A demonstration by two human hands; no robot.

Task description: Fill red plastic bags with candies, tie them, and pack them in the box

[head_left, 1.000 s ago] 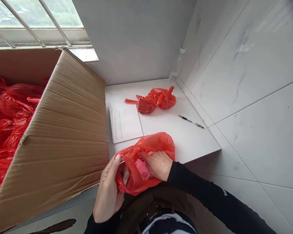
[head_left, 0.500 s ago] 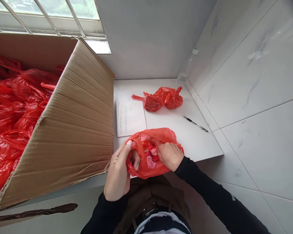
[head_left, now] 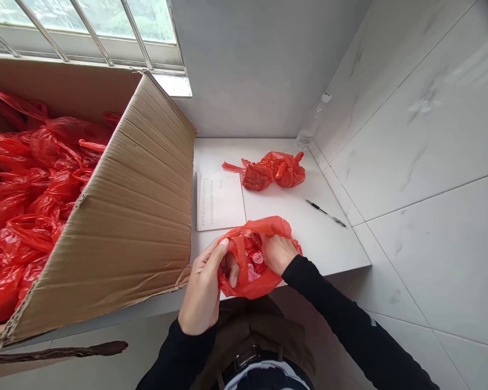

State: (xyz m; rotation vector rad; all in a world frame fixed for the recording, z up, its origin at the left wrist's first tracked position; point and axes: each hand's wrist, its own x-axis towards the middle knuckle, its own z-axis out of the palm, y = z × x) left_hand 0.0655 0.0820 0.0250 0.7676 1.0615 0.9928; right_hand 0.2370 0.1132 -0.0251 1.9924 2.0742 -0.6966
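A red plastic bag (head_left: 248,290) lies with its mouth open at the front edge of the white table. My left hand (head_left: 203,284) grips the bag's left rim, thumb outside and fingers tucked inside. Small wrapped candies (head_left: 255,255), red and pink, show in the bag. My right hand (head_left: 280,253) reaches into the bag from the right. Its fingers are hidden among the plastic and the candies, so whether it holds anything does not show.
A large cardboard box (head_left: 117,227) full of knotted red bags (head_left: 36,200) stands at left. On the table (head_left: 276,208) are printed sheets (head_left: 222,203), two tied red bags (head_left: 272,170), a pen (head_left: 326,213) and a clear bottle (head_left: 311,124). Tiled wall bounds the right.
My right hand has pushed deeper into the bag, its fingers now out of sight. My left hand keeps its hold on the rim. The view has shifted slightly.
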